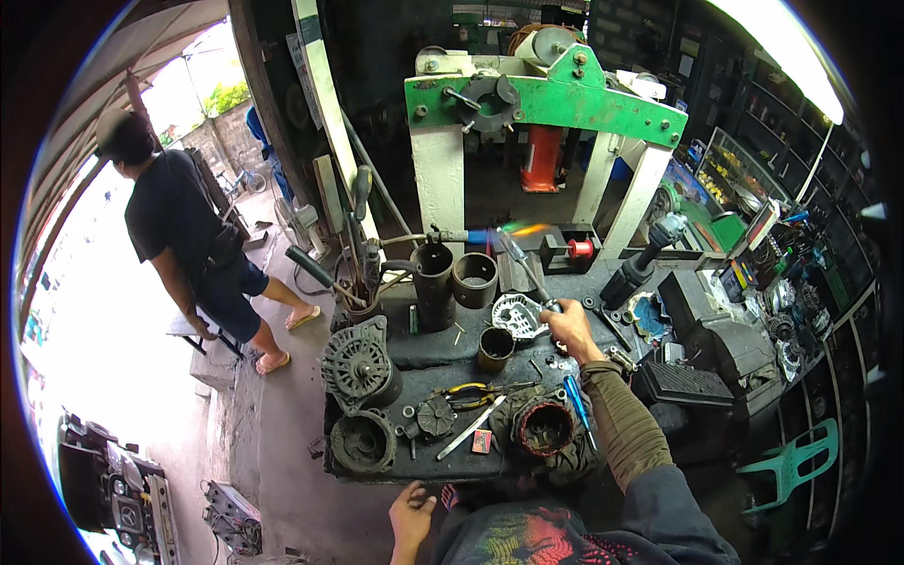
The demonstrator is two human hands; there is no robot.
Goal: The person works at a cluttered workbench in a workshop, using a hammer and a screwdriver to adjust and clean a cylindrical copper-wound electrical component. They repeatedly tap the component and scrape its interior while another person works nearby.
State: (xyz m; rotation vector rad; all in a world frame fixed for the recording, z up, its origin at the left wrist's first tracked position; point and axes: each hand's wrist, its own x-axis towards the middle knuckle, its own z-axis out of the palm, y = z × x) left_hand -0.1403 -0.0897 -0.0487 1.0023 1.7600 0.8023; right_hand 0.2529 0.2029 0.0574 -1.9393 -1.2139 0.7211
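My right hand (pixel 569 325) grips a metal tool (pixel 527 270) like a soldering iron, its tip raised into the coloured flame of a torch (pixel 450 235) lying over two metal cylinders (pixel 434 287). My left hand (pixel 411 513) is low by the bench's front edge, fingers curled; what they hold, if anything, is unclear. On the dark bench (pixel 424 354) sit an alternator (pixel 353 363), an empty-looking housing (pixel 363 441), a white slotted cover (pixel 518 315), pliers (pixel 466 395), a red-rimmed part (pixel 544 428) and a blue pen-like tool (pixel 579 410).
A person (pixel 184 217) in dark clothes walks on the floor at the left. A green-and-white press frame (pixel 584 104) stands behind the bench. A dark power tool (pixel 636 268) and car parts crowd the right. A green plastic chair (pixel 791 457) is at lower right, machinery (pixel 132 499) at lower left.
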